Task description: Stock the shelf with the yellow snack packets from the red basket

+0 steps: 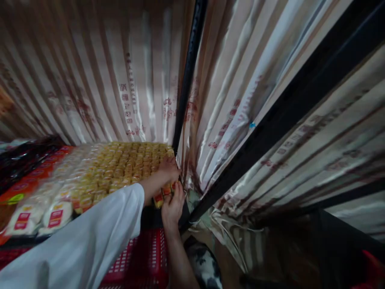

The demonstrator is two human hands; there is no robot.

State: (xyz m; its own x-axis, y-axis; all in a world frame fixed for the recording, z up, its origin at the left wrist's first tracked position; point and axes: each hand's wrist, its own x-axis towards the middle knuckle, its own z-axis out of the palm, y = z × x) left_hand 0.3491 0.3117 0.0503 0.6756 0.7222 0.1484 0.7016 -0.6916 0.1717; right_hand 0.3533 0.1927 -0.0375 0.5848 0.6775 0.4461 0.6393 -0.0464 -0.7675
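My left hand [171, 169] reaches out of a white sleeve to the right end of the rows of small yellow-wrapped packets [129, 162]. It is bent and closed beside the foot of the slim black post [188, 76]. Just below it, my right hand [173, 206] is raised with its fingers curled together near a few red-and-yellow packets [166, 190]. A thin cord or wire shows by the fingertips. What the fingers of either hand pinch is too dark and blurred to make out.
Pale printed curtains [144, 80] hang behind the goods. Bagged round white items [55, 214] and an orange package [33, 172] lie to the left. A red plastic basket [150, 257] stands below. A thick black beam [270, 124] slants across the right; a black-and-white patterned shape [204, 263] is low down.
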